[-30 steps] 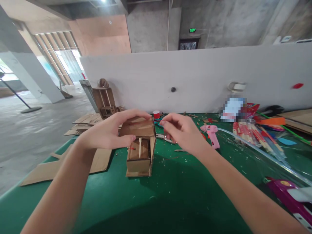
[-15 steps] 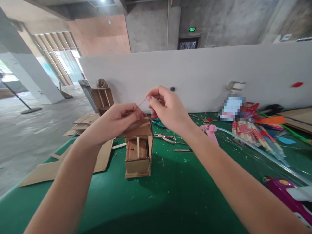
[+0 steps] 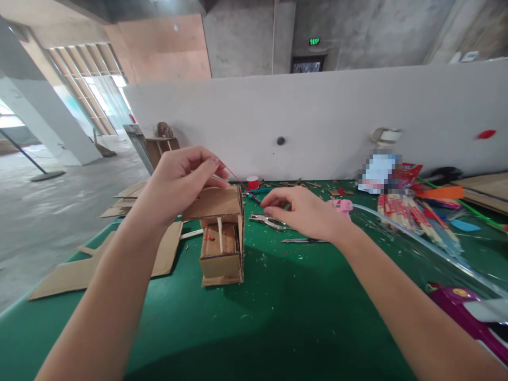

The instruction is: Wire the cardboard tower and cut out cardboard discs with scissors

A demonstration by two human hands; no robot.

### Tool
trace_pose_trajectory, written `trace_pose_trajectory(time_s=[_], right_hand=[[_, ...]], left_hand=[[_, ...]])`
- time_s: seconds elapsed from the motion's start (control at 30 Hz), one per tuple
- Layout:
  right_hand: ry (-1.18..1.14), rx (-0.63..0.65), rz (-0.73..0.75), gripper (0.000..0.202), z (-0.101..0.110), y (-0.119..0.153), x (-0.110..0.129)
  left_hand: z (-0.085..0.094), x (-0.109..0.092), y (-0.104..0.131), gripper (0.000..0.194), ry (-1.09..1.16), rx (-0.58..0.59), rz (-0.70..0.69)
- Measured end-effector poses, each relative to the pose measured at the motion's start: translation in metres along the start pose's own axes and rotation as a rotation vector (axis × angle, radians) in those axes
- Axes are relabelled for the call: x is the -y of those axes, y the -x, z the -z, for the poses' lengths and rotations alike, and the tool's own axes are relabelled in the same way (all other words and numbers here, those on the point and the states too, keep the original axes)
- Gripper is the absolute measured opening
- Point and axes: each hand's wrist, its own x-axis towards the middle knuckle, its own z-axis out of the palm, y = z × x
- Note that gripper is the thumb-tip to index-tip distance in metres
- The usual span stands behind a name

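Note:
My left hand (image 3: 184,177) is closed in a pinch on a red thread (image 3: 235,175), just above the top of a small cardboard box model (image 3: 220,264). From there the thread slants down to the fingertips of my right hand (image 3: 296,209), which are pinched at its lower end. A blue-and-dark tool lies right behind those fingertips, and whether they touch it is hard to make out. The model has an open front with a pale stick (image 3: 220,235) and a bit of red thread inside. A red spool (image 3: 253,183) stands behind, near the wall.
Metal pliers (image 3: 268,221) and a craft knife (image 3: 301,241) lie by my right hand. Beyond it is a pink glue gun (image 3: 340,206). Packets of sticks (image 3: 416,222) and a purple tool (image 3: 464,317) are at the right. Cardboard pieces (image 3: 59,278) lie at the left edge.
My right hand has moved down and to the right, away from my left hand, drawing out a longer span of thread. My left hand has risen slightly to the left. The spool has come into sight.

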Motion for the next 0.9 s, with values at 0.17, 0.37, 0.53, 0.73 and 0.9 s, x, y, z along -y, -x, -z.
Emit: trace_pose_trajectory(time_s=[0.17, 0.37, 0.53, 0.73, 0.9], right_hand=[[0.079, -0.029, 0.038, 0.014, -0.012, -0.002, -0.003], [0.059, -0.175, 0.065, 0.014, -0.02, -0.004, -0.006], [0.044, -0.155, 0.049, 0.014, -0.025, -0.003, -0.002], [0.148, 0.035, 0.029, 0.018, -0.024, -0.001, -0.004], [0.133, 0.325, 0.059, 0.019, -0.018, 0.0, -0.005]], left_hand=[[0.0, 0.002, -0.001, 0.02, 0.014, 0.004, -0.017], [0.001, -0.001, 0.001, 0.016, 0.076, 0.003, 0.068], [-0.005, 0.004, -0.001, 0.017, 0.113, 0.008, 0.01], [0.015, -0.002, 0.0, 0.031, -0.164, 0.262, 0.038], [0.046, 0.008, 0.005, 0.078, -0.489, 0.576, -0.033]])
